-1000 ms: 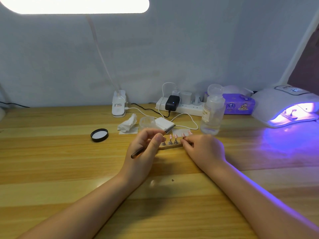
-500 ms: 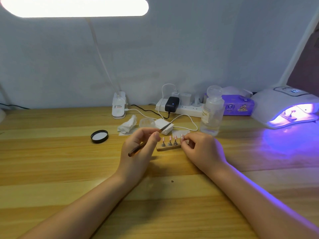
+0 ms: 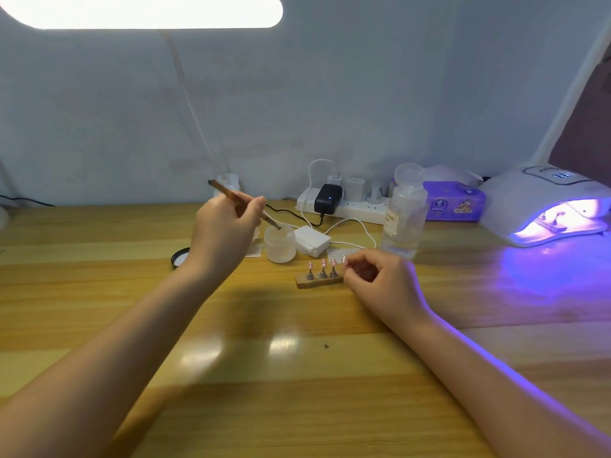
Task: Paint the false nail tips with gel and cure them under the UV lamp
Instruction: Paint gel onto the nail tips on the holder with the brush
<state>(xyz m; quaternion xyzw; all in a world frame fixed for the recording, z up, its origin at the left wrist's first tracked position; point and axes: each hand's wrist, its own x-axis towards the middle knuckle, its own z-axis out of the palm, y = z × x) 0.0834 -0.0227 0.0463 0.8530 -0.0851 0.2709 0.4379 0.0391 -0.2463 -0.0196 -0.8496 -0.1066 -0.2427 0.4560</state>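
Observation:
A wooden holder (image 3: 316,281) on the table carries several pink nail tips (image 3: 323,262) on small metal stands. My right hand (image 3: 377,280) pinches the holder's right end, covering part of it. My left hand (image 3: 224,231) grips a thin brown brush (image 3: 231,195), raised, with the bristle end dipped into the mouth of a small clear gel jar (image 3: 280,243) just left of the holder. At the far right a white UV lamp (image 3: 542,201) glows purple, with another holder of tips (image 3: 555,219) inside.
The jar's black lid (image 3: 178,257) lies left of my left hand. A clear liquid bottle (image 3: 403,216), a white box (image 3: 312,241), a power strip with chargers (image 3: 340,200), cables, a purple tissue pack (image 3: 454,204) and a desk lamp base (image 3: 228,183) line the back of the wooden table (image 3: 297,358).
My left hand lifted the brush away from the nail tips and moved back-left, dipping its tip into the gel jar. My right hand stays at the holder's right end.

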